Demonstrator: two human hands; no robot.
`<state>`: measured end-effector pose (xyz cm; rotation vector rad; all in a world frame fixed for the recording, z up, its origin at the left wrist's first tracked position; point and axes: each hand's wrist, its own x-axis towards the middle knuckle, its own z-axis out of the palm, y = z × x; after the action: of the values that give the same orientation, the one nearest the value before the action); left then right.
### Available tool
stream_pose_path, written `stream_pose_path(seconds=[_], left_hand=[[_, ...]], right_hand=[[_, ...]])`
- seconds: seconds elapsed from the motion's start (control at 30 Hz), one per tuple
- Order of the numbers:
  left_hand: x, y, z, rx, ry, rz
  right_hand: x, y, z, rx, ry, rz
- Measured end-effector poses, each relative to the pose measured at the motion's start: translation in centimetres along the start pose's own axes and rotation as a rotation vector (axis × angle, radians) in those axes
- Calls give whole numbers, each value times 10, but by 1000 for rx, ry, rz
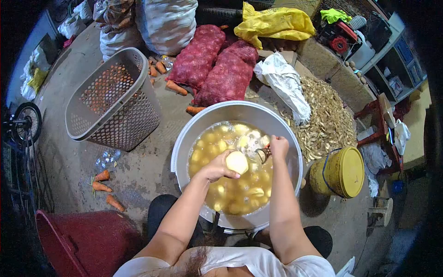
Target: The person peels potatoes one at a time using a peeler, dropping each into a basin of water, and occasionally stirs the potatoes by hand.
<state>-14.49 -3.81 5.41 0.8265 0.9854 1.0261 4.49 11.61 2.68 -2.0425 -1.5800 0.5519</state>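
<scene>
My left hand is wrapped round a large peeled potato, pale yellow and smooth, over a wide metal pot. Just to its right, my right hand is closed on what looks like a peeler, with a dark metal head and a bit of orange-red at the handle; my fingers hide most of the handle. The peeler's head points toward the potato, and a small gap shows between them. Below both hands, many peeled potatoes lie in cloudy yellowish water, with some foam near the far side.
Beyond the pot lie red mesh sacks and a heap of peelings. A yellow bucket stands at right. To the left are a plastic basket, loose carrots and a red tub near me.
</scene>
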Motion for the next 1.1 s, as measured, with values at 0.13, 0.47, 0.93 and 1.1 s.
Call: stream_pose_path(seconds=[0.13, 0.47, 0.93, 1.1], left_hand=[[5, -16, -10, -189, 25, -20], [9, -23, -7, -816, 71, -104], [32, -32, 21, -524, 471, -179], [28, -29, 27, -460, 491, -178]], right_hand=[[-6, 13, -10, -98, -6, 86], [-19, 0, -8, 346, -152, 74], [-74, -91, -23, 210, 175, -577], [-63, -84, -12, 127, 147, -473]])
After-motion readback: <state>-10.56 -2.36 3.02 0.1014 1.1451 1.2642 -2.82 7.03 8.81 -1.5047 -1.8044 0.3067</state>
